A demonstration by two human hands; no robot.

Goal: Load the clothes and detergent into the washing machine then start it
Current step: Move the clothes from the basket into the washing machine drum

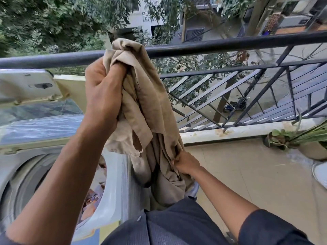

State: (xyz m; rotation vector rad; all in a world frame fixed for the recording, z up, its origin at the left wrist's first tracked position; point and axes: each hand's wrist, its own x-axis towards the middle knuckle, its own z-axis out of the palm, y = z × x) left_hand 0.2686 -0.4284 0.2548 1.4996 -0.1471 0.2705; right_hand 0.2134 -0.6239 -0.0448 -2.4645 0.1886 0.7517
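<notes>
A beige garment (150, 106) hangs in front of me, bunched at the top. My left hand (102, 92) grips its upper end, raised to the height of the railing. My right hand (184, 164) pinches a lower fold of the same garment near my waist. The top-loading washing machine (23, 174) stands at the left with its lid (30, 87) raised. Some clothes (95, 195) lie inside its drum, partly hidden by my left arm.
A black metal balcony railing (230, 44) runs across in front, with a low white ledge (247, 129) under it. Potted plants (300, 140) sit on the tiled floor at the right. A white object (321, 174) lies at the right edge.
</notes>
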